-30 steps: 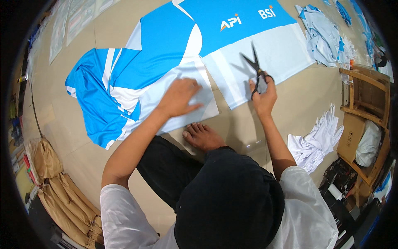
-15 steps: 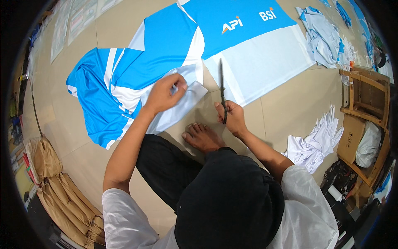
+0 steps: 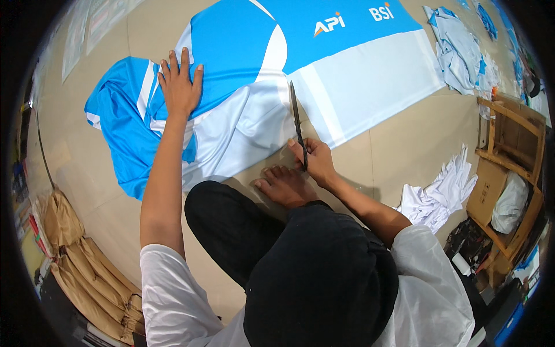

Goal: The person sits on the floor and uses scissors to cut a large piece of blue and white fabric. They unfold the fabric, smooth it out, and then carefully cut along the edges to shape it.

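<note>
On the tiled floor lies a blue and white printed fabric (image 3: 231,43), its pale underside (image 3: 243,121) turned up toward me in creases. My left hand (image 3: 180,87) rests flat on the blue part, fingers spread. In my right hand (image 3: 315,159) is a pair of dark scissors (image 3: 298,118), with the blades pointing away from me. The blades look closed together, and their tips reach the gap between the creased piece and a flat pale panel (image 3: 370,87) on the right. Bunched blue fabric (image 3: 124,127) sits at the left.
My bare foot (image 3: 286,186) is just below the scissors. White scraps (image 3: 439,194) lie to the right, and more blue and white pieces (image 3: 454,49) are at the far right. A wooden frame (image 3: 511,136) with a cardboard box (image 3: 487,191) stands at the right edge. Brown wrapped material (image 3: 92,277) is at lower left.
My left hand has moved away and left, from curled over the pale fabric to flat on the blue part. The pale underside is spread wider. The scissors have shifted slightly left.
</note>
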`<state>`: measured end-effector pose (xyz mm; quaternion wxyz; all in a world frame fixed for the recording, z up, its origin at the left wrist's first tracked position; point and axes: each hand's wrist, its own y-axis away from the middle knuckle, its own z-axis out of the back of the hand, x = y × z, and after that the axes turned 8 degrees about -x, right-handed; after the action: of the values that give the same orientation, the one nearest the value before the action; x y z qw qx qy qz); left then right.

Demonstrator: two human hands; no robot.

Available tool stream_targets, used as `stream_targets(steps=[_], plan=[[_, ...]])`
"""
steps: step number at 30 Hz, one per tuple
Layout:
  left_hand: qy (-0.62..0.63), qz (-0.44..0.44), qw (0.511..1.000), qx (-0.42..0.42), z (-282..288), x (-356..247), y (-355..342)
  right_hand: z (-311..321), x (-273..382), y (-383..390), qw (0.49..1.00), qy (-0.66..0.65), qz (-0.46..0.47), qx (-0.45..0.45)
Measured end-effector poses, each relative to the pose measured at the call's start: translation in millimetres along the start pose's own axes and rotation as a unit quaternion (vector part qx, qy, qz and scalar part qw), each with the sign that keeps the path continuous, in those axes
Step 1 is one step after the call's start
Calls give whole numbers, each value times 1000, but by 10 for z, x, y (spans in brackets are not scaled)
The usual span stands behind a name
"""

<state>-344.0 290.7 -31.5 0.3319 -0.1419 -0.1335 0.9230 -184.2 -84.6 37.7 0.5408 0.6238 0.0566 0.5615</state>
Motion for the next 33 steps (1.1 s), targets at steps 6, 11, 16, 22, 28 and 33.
stream_targets(steps=[6,11,16,22,28,33], plan=[[-6,3,999,-51,124,-133,33,-54,88,22,1000,13,5,25],[275,-170,946,35,500,-1044,94,-56,81,24,999,-16,-13,32],[266,-189,941,91,582,-1470,432,-86,50,2,999,-15,1,32],[285,-156,940,104,468,-1415,449,-58,-31,-29,998,-49,-2,32],[348,-161,920,77,501,-1330,290,-194,182,-8,990,-113,-44,74],[372,-191,903,103,441,-1263,197,-420,248,-45,984,-151,-50,80]])
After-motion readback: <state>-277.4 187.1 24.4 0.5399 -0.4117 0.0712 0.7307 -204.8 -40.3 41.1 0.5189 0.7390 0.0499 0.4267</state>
